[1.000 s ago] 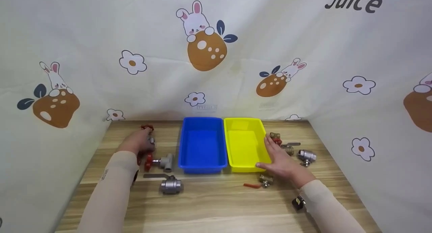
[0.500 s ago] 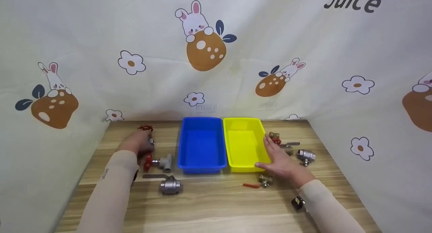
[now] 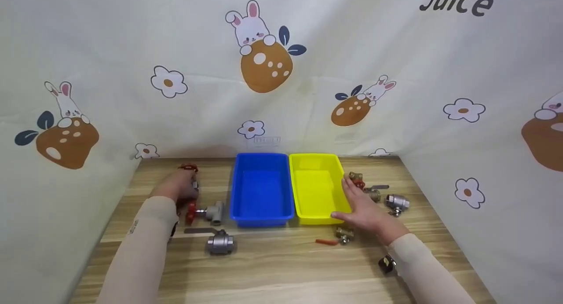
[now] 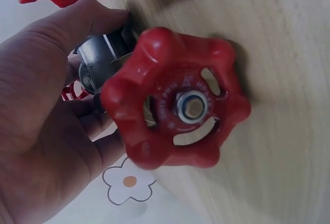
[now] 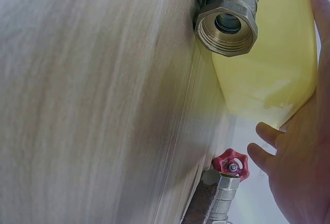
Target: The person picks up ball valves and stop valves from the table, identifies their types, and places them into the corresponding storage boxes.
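My left hand (image 3: 177, 185) is at the far left of the table, with its thumb and fingers round the dark grey body of a valve (image 4: 98, 54). A red handwheel (image 4: 164, 98) faces the left wrist camera in front of that body; the palm hides how they join. My right hand (image 3: 364, 210) rests against the right side of the yellow bin (image 3: 295, 189), fingers straight and thumb over the near rim. Left of it stands the blue bin (image 3: 262, 219). In the right wrist view, a brass ball valve (image 5: 229, 26) lies near the yellow bin.
A grey valve with a red handwheel (image 3: 214, 213) and a steel lever ball valve (image 3: 221, 243) lie left of the bins. Right of them are several more valves, including a steel one (image 3: 397, 202) and a black-handled one (image 3: 387, 264). A printed cloth wall (image 3: 303, 101) borders the table.
The head view has drifted slightly, so everything sits a little further left in it. Both hands keep their places on the valve and the yellow bin.
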Demonstrator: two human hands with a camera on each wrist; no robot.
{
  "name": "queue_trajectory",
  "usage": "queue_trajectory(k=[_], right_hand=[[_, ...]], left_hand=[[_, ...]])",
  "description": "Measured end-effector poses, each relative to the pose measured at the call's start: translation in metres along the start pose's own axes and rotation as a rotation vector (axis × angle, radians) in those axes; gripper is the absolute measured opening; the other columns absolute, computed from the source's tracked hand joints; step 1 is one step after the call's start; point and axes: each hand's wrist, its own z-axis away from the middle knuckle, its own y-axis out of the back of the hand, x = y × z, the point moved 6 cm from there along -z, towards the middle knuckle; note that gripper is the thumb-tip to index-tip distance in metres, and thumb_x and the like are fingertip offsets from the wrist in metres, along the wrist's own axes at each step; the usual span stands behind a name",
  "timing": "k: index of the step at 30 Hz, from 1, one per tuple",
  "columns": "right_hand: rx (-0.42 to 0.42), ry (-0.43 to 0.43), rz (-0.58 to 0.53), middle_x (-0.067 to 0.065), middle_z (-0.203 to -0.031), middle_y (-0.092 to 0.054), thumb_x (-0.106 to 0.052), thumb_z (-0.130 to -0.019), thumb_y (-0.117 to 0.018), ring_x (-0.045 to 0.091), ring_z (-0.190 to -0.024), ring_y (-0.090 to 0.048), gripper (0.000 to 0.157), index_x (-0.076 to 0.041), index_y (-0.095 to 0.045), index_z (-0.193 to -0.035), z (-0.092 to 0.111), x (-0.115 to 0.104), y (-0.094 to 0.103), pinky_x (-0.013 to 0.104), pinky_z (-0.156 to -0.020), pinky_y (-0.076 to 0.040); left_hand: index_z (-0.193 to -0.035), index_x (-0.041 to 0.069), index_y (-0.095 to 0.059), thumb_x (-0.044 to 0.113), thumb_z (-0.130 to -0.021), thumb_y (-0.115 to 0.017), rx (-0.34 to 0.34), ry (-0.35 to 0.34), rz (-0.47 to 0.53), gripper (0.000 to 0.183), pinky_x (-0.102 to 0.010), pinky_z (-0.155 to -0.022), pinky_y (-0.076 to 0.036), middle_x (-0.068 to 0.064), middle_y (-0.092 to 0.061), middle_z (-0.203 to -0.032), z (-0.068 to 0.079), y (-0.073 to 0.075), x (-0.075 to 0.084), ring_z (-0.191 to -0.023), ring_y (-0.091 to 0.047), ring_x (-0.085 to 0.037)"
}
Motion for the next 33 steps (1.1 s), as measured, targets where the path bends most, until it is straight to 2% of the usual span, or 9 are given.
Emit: queue_trajectory(k=[10,13,18,22,33], right_hand=[[-0.001,0.01,0.027,0.003,-0.185,0.009,-0.069,-0.101,-0.068,0.044,-0.168,-0.011,0.116,-0.009,-0.006,-0.178,0.0,0.002,0.0,0.068,-0.131,-0.02],[-0.006,0.01,0.024,0.003,-0.185,0.009,-0.068,-0.101,-0.069,0.044,-0.168,-0.011,0.116,-0.01,-0.005,-0.178,0.0,0.003,-0.001,0.068,-0.131,-0.02],[0.005,0.037,0.012,0.012,-0.186,0.003,-0.065,-0.102,-0.069,0.047,-0.167,-0.012,0.114,-0.005,-0.008,-0.177,-0.002,0.003,0.0,0.069,-0.131,-0.021],[0.002,0.037,-0.003,0.012,-0.185,0.004,-0.064,-0.102,-0.07,0.047,-0.167,-0.012,0.114,-0.005,-0.008,-0.177,-0.002,0.002,0.0,0.07,-0.13,-0.021],[0.001,0.022,-0.02,0.01,-0.185,0.005,-0.064,-0.101,-0.071,0.047,-0.167,-0.011,0.115,-0.007,-0.007,-0.178,-0.001,0.001,0.001,0.07,-0.13,-0.019]], left_hand=[[-0.15,0.002,-0.062,0.024,-0.09,-0.086,0.028,-0.018,-0.02,0.068,-0.06,-0.096,-0.055,-0.022,-0.067,-0.129,-0.004,0.001,-0.008,-0.108,-0.064,-0.04],[-0.152,0.001,-0.061,0.029,-0.089,-0.087,0.053,-0.049,-0.045,0.074,-0.065,-0.103,-0.053,-0.026,-0.066,-0.135,-0.007,0.0,-0.011,-0.115,-0.064,-0.045],[-0.158,-0.001,-0.055,0.031,-0.089,-0.085,0.096,-0.112,-0.068,0.082,-0.069,-0.114,-0.047,-0.032,-0.06,-0.15,-0.012,-0.001,-0.012,-0.132,-0.06,-0.053],[-0.158,0.0,-0.055,0.031,-0.091,-0.085,0.103,-0.127,-0.043,0.08,-0.07,-0.115,-0.045,-0.033,-0.057,-0.152,-0.012,0.0,-0.01,-0.136,-0.057,-0.054],[-0.157,0.002,-0.056,0.031,-0.093,-0.085,0.091,-0.109,0.001,0.075,-0.072,-0.115,-0.045,-0.03,-0.057,-0.152,-0.008,0.003,0.001,-0.135,-0.057,-0.051]])
